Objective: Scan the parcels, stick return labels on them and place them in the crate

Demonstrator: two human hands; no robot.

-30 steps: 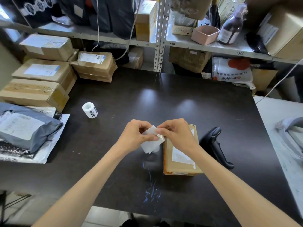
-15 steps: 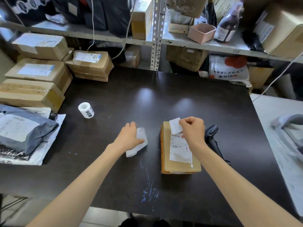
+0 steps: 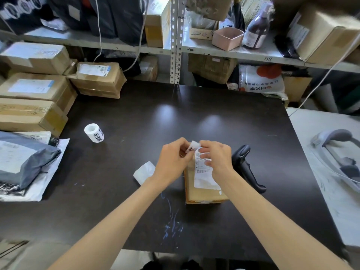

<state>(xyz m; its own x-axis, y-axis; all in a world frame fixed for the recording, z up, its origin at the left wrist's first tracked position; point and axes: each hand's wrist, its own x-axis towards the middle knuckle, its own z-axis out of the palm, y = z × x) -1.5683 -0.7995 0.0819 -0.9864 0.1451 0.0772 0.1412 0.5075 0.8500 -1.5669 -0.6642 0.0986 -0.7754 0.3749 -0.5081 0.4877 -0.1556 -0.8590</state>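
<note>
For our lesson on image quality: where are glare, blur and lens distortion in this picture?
Head view: two soft glare patches on the dark table; the top-right box is smeared; the shelf edge bows, a wide-angle effect; the left hand, right hand and parcel look sharp.

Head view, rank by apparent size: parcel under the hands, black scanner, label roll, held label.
1. parcel
2. black scanner
3. label roll
4. held label
The held label is partly hidden, and the roll lies farther off, so the last two are uncertain.
</note>
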